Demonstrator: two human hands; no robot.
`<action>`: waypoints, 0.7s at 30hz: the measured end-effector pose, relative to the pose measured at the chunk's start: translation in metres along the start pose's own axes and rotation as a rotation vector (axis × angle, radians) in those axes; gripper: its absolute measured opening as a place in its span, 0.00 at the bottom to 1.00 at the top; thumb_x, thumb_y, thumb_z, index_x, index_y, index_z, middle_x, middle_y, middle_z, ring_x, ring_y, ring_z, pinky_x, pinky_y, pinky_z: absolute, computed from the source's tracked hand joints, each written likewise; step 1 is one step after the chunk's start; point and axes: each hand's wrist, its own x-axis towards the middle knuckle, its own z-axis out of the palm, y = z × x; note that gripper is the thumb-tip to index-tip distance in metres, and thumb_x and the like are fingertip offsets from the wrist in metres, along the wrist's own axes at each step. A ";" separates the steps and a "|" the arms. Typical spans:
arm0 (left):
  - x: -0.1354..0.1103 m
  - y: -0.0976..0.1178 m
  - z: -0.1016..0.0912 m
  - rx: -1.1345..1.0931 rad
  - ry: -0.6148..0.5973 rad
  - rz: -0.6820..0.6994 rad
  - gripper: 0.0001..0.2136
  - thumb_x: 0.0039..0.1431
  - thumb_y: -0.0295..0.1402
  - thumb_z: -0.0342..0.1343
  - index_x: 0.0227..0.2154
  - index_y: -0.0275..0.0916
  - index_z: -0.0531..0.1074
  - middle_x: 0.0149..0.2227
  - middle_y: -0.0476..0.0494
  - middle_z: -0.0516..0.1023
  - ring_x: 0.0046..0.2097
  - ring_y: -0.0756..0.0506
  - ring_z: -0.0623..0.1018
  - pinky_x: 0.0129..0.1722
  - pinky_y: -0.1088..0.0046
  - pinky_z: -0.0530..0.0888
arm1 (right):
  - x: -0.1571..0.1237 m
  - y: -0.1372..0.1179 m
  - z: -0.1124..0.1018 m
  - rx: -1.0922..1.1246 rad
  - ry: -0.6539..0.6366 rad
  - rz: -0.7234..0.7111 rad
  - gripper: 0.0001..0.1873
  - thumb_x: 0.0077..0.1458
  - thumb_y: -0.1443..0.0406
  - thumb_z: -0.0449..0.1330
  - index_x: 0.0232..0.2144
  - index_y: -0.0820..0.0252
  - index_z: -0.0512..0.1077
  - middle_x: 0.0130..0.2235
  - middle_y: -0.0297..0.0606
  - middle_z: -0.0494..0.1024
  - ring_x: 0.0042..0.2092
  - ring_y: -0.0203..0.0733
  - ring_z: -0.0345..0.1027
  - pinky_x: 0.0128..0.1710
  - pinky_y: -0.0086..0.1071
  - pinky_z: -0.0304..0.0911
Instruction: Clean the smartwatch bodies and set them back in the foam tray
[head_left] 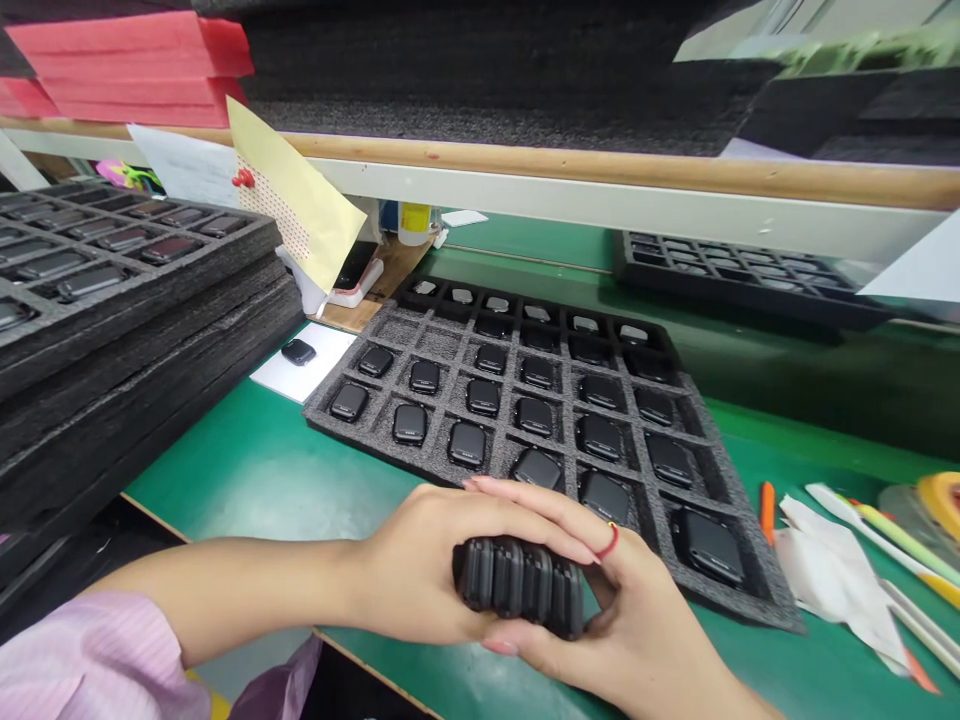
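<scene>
A row of several black smartwatch bodies, pressed face to face, is held between my two hands low in the middle of the view. My left hand is closed round its left end, fingers over the top. From the right, my right hand wraps the other end, its fingers lying over the left hand's and its thumb below. Right behind the hands lies a black foam tray with watch bodies in most of its compartments; a couple at the far left hold none. The hands cover part of its near edge.
Stacked foam trays with watches rise at the left. One watch lies on white paper. At right are a crumpled white cloth, brushes and a tape roll. A shelf edge crosses above; another tray sits behind.
</scene>
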 end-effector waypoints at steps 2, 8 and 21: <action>0.001 0.003 0.001 -0.006 0.019 0.020 0.20 0.53 0.35 0.68 0.51 0.46 0.77 0.50 0.47 0.82 0.49 0.43 0.82 0.53 0.68 0.76 | -0.002 0.003 -0.001 0.094 -0.003 0.030 0.44 0.44 0.49 0.74 0.62 0.48 0.66 0.58 0.43 0.77 0.58 0.54 0.73 0.57 0.42 0.72; 0.003 0.008 0.002 0.043 0.047 0.053 0.21 0.52 0.30 0.68 0.50 0.43 0.77 0.49 0.45 0.83 0.48 0.44 0.83 0.51 0.72 0.76 | -0.003 0.020 -0.006 0.418 -0.080 0.250 0.38 0.62 0.37 0.43 0.66 0.46 0.59 0.56 0.44 0.78 0.58 0.53 0.73 0.56 0.50 0.70; 0.004 0.009 0.000 0.274 0.189 0.125 0.15 0.56 0.33 0.67 0.46 0.41 0.76 0.46 0.45 0.84 0.49 0.45 0.83 0.52 0.71 0.76 | -0.001 0.005 -0.009 0.385 -0.074 0.237 0.25 0.65 0.50 0.54 0.61 0.47 0.67 0.57 0.42 0.78 0.55 0.50 0.76 0.48 0.40 0.76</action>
